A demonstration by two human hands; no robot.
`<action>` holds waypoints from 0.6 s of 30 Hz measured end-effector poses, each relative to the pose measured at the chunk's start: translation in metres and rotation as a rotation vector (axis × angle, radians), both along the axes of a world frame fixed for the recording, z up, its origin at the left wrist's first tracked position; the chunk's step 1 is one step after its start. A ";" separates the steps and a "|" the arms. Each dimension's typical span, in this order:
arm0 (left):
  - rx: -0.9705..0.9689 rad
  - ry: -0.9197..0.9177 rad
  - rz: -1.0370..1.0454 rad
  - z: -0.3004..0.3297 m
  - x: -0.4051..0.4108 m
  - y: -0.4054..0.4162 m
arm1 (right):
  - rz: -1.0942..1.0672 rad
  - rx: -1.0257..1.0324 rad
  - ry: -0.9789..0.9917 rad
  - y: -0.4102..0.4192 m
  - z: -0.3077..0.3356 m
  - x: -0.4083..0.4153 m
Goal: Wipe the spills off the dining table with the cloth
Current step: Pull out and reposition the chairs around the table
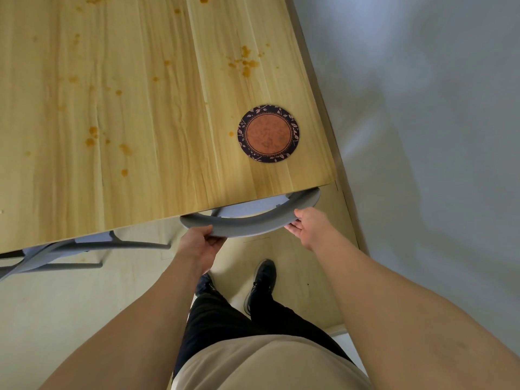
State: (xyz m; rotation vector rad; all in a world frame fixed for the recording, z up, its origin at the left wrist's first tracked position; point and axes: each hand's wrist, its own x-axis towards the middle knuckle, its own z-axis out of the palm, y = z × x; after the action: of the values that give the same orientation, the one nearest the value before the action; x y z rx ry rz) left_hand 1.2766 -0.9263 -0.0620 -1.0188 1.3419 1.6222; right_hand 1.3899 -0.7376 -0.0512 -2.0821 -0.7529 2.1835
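Note:
The light wooden dining table [157, 153] fills the upper left of the view. Orange-brown spills dot it: one cluster [245, 61] near the right edge, another [92, 136] at the left, and small drops between. No cloth is in view. A grey chair's curved backrest [247, 219] pokes out from under the table's near edge. My left hand [201, 243] grips the backrest's left part, fingers curled under it. My right hand [308, 225] holds its right end.
A round coaster [268, 133], orange centre with a dark leaf-patterned rim, lies near the table's near right corner. A second grey chair [70, 251] sits under the table at left. A grey wall [422, 136] runs close along the right. My feet stand on pale floor.

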 end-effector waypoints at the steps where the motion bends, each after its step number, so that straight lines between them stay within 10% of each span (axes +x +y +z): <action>1: -0.005 0.003 -0.005 0.001 0.000 0.000 | -0.001 -0.002 -0.002 0.000 0.000 0.001; 18: -0.057 -0.022 -0.003 0.006 0.002 -0.001 | 0.006 -0.003 -0.049 -0.003 -0.003 0.002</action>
State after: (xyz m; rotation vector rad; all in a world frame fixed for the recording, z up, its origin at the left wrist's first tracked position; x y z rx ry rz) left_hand 1.2782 -0.9269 -0.0556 -1.0646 1.3814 1.5736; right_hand 1.3923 -0.7409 -0.0546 -2.1451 -0.7609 2.1452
